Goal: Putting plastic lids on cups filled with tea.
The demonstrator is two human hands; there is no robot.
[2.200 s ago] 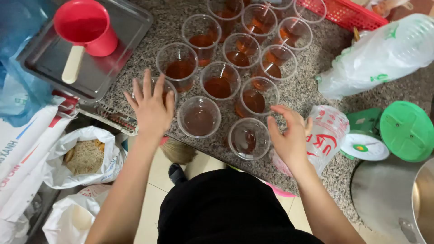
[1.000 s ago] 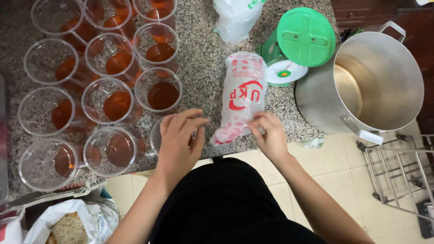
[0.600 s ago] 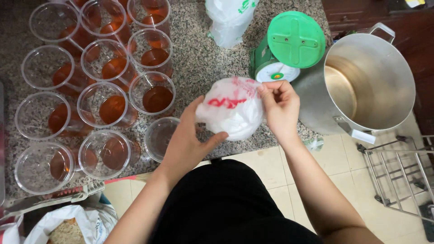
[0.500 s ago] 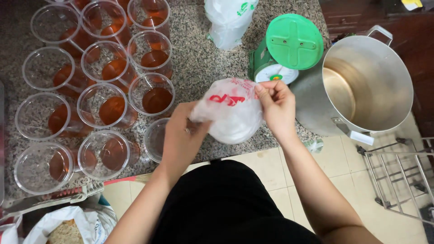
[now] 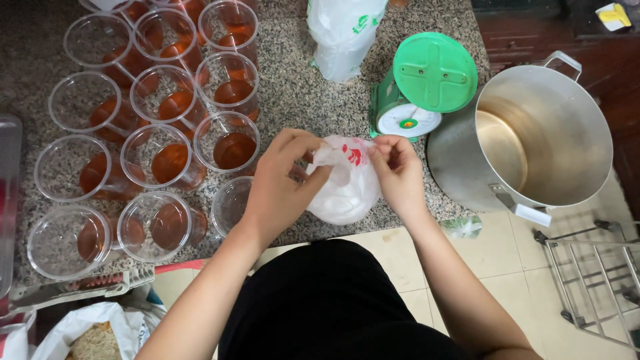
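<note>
1. Head view: left hand and right hand each pinch the top edge of a white plastic bag w/ red print; the bag hangs between both grips, above the granite counter edge.
2. Clear cups of amber liquid at left; green scale and steel pot at right.

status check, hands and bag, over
Left hand and right hand both pinching white plastic bag above counter edge. Cups of brown liquid close left. Nothing blocking.
</note>
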